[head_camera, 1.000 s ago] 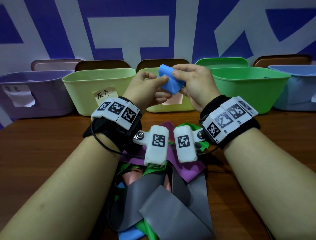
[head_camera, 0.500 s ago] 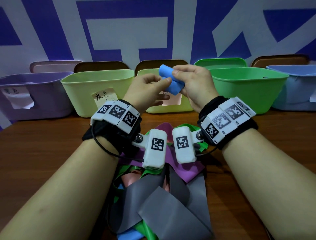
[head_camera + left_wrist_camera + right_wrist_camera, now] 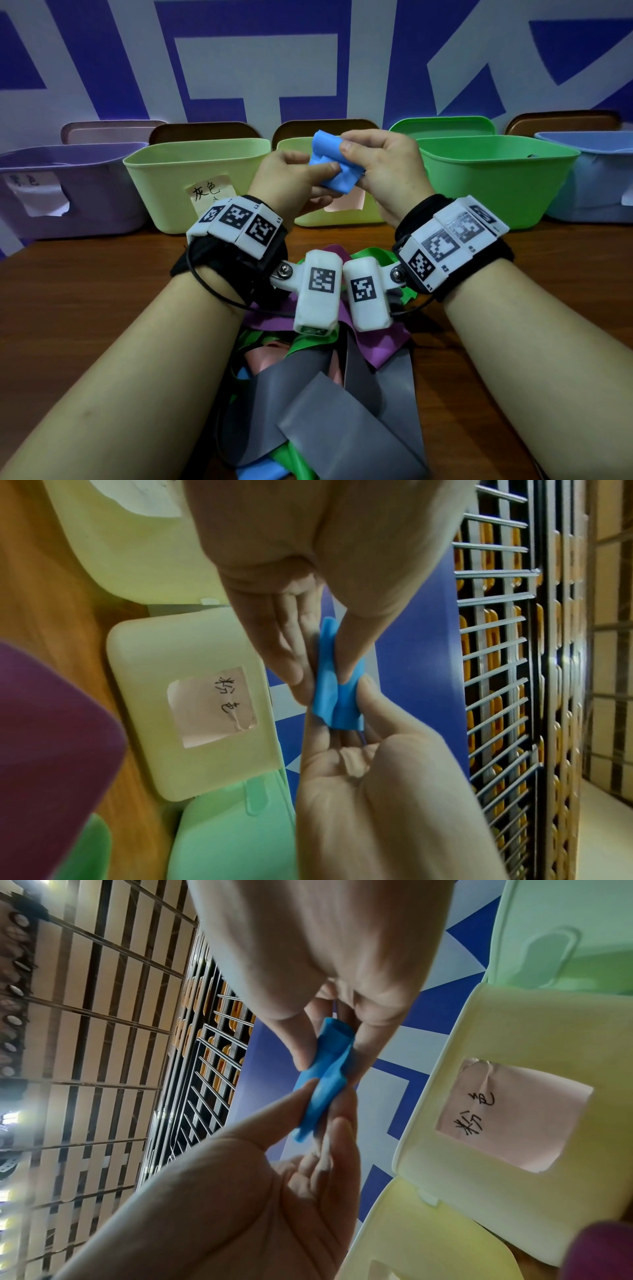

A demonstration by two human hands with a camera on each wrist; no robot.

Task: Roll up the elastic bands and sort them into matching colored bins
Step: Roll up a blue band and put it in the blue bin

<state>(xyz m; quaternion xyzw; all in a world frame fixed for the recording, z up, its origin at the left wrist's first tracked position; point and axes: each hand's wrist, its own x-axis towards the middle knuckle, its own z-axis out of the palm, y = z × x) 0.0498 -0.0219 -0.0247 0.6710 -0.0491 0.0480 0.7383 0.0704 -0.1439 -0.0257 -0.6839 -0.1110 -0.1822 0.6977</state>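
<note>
A small, partly rolled blue band (image 3: 337,178) is held in the air in front of the bins, between both hands. My left hand (image 3: 318,180) pinches its left end, thumb on top. My right hand (image 3: 356,161) pinches the upper right end between thumb and fingers. The wrist views show the same blue band (image 3: 334,696) (image 3: 325,1080) squeezed flat between the fingertips of both hands. A pile of loose bands (image 3: 325,394) in grey, purple, green, pink and blue lies on the table under my wrists. The light blue bin (image 3: 596,178) stands at the far right.
A row of bins lines the back of the wooden table (image 3: 85,308): a purple bin (image 3: 68,192), a yellow-green bin with a label (image 3: 171,185), a second yellow-green bin with a pink label (image 3: 192,696) behind my hands, and a green bin (image 3: 496,178). Lids lean against the wall.
Both hands stay in the same place and keep working the blue band between their fingertips. My left thumb has slid further onto the band and the roll looks tighter.
</note>
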